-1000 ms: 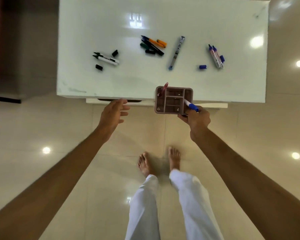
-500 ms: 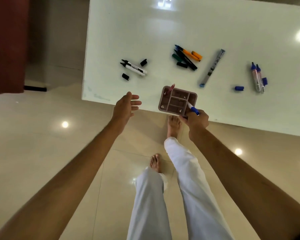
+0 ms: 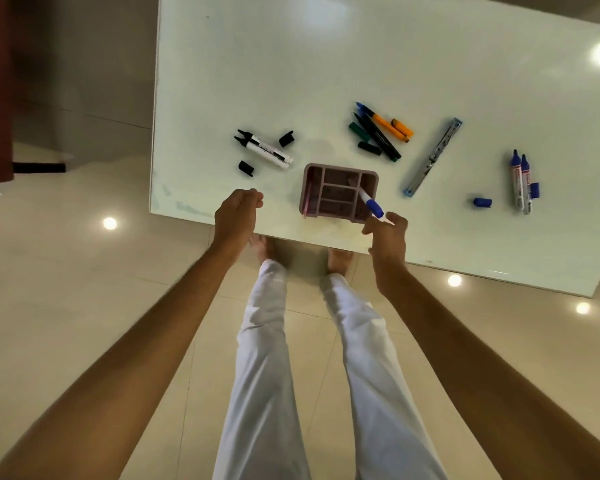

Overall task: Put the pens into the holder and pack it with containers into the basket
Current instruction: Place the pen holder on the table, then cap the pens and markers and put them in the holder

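**Holder on the table, most pens not yet in**

Glossy cream floor tiles surrounded a white table [image 3: 361,64], and near its front edge stood the pink holder [image 3: 340,192], its compartments open to the camera. A blue-capped marker [image 3: 370,202] leaned out of the holder's right side, and a thin pink pen [image 3: 307,199] stood in its left compartment. The right hand [image 3: 387,242] hung just beside the marker's cap, fingers loosely curled; whether they touched the cap could not be told. The left hand [image 3: 236,216] hovered over the table edge to the holder's left, fingers curled and gripping nothing.

Judging by the layout, the pen-loading step was in hand. Two black markers [image 3: 264,148] lay uncapped with two black caps [image 3: 286,138] near them; an orange, green and dark cluster [image 3: 378,129] and two blue markers [image 3: 519,180] lay further right. The next move probably called for capping a black marker and standing it in a free compartment. No basket or containers were in view.
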Motion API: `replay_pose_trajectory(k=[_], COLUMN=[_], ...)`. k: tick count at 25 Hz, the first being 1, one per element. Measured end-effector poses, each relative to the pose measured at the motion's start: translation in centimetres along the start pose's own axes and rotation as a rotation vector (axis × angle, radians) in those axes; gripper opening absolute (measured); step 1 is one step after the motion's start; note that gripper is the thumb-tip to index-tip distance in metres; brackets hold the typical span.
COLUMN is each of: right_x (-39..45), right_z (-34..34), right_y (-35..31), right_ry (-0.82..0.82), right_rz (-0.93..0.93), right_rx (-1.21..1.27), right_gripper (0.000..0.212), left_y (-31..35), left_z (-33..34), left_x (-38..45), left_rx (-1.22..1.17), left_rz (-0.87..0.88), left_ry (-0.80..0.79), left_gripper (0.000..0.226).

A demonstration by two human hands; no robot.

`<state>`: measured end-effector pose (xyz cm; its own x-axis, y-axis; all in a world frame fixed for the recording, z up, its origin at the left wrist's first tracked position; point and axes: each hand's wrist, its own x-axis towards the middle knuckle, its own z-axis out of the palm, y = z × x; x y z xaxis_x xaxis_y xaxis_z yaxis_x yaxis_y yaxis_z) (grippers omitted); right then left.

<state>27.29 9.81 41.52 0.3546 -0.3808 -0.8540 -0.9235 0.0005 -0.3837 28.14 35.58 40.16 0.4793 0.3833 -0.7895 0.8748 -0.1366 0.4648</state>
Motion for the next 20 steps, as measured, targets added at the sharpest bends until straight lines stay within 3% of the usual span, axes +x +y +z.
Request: replay_pose_trajectory(k=[3, 6, 9, 12, 17, 20], right_x=[-1.9, -3.2, -3.0, -1.7, 1.5, 2.3], right_z=[0.3, 2.9, 7.7, 12.9, 17.6, 18.7], right_y=[-0.1, -2.8, -5.0, -5.7, -5.3, -5.6], right_ry=[0.269, 0.268, 0.124, 0.068, 0.179, 0.208], right_rz=[-0.455, -0.756, -0.905, -1.046, -1.176, -1.115], right_rx=[-0.352, -0.621, -0.866, -1.128, -1.407, -1.479], right_gripper=[0.056, 0.038, 0.024, 0.03, 0.027, 0.021], left_y=[0.4, 0.9, 0.8, 0.8, 0.1, -0.1], left_z=[-0.7, -0.9, -0.5, -0.2, 0.0, -0.6], left_x=[1.8, 4.0, 6.5, 8.4, 11.2, 11.3], left_rx=[0.054, 0.167, 0.21, 0.225, 0.292, 0.323], left_rz=[-0.024, -0.037, -0.028, -0.013, 0.05, 0.084], left_ry=[0.041, 0.081, 0.101, 0.14, 0.162, 0.135], left_gripper=[0.017, 0.028, 0.042, 0.054, 0.043, 0.039])
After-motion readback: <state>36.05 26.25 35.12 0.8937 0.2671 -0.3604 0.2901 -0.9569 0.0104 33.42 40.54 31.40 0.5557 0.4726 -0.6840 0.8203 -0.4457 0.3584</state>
